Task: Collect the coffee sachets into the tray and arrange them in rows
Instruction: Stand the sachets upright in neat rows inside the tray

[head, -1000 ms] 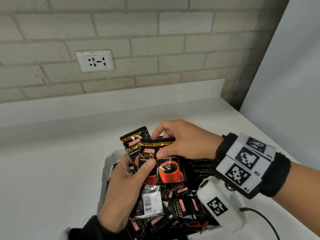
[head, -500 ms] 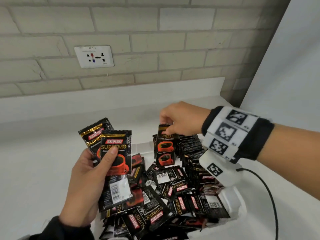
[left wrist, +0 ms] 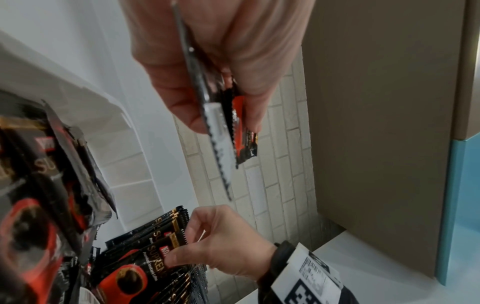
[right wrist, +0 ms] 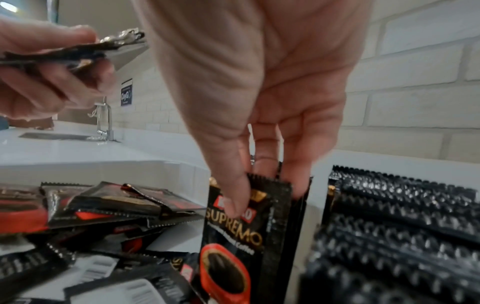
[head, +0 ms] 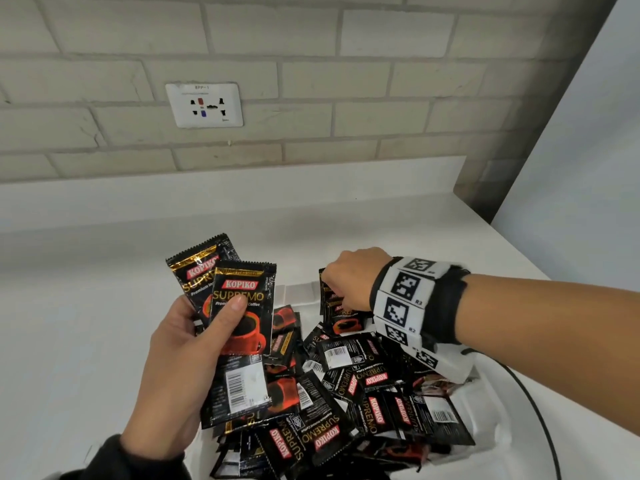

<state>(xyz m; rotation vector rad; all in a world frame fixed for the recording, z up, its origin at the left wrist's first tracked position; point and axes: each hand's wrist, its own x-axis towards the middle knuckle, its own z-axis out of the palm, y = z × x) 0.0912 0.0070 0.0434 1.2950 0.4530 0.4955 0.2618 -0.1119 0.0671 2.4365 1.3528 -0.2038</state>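
Black Kopiko Supremo coffee sachets point(head: 346, 393) lie in a loose pile in a white tray point(head: 298, 292). My left hand point(head: 207, 317) grips a small fan of sachets point(head: 242, 289) above the tray's left side, thumb across the front one. In the left wrist view that fan point(left wrist: 221, 144) shows edge-on. At the tray's far end my right hand point(head: 341, 289) pinches the top of one upright sachet point(right wrist: 246, 236), thumb on the front and fingers behind. Beside it stands a packed row of upright sachets point(right wrist: 402, 226).
The tray sits on a white counter point(head: 86, 306) against a brick wall with a socket plate point(head: 204, 105). A grey panel point(head: 571, 168) bounds the right side. A black cable point(head: 533, 410) trails from my right wrist. A tap point(right wrist: 103, 119) and a sink are far left.
My right hand drew one sachet from the bunch in my left hand, carried it to the tray's far end and lowered it upright. My left hand pulled its sachets back to the left.
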